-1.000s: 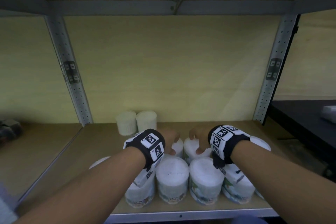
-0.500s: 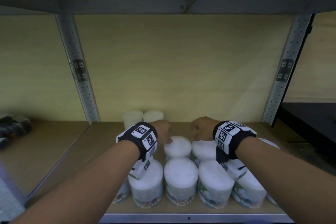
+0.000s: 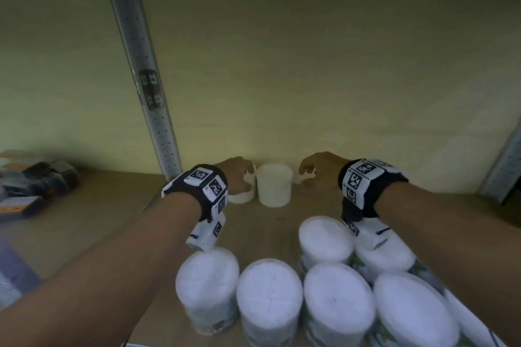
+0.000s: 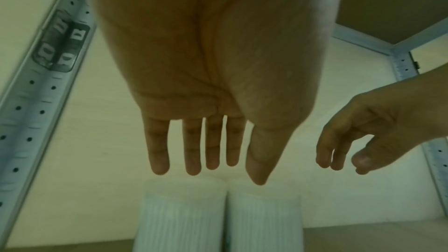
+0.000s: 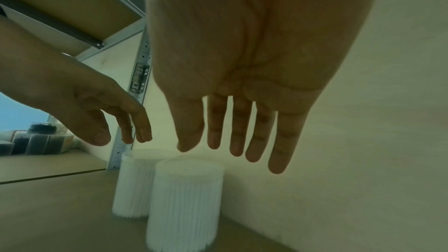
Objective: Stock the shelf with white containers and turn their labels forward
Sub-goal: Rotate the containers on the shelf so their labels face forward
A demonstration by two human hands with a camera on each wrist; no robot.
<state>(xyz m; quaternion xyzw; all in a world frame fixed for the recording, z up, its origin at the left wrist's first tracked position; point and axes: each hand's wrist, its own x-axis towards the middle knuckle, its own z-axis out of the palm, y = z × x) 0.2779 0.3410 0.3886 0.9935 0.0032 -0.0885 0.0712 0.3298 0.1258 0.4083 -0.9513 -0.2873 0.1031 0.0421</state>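
Against the back wall of the wooden shelf (image 3: 270, 222), the left hand (image 3: 236, 175) hovers with straight fingers over two ribbed white cylindrical containers (image 3: 274, 188) standing side by side; the right hand (image 3: 321, 167) hangs just beside, fingers loosely spread, empty. White-lidded labelled tubs (image 3: 269, 298) crowd the front edge.

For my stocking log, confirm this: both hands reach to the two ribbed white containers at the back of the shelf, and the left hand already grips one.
Not right. The left hand grips nothing: the left wrist view shows its fingers straight above the two ribbed white containers. The rest stands.
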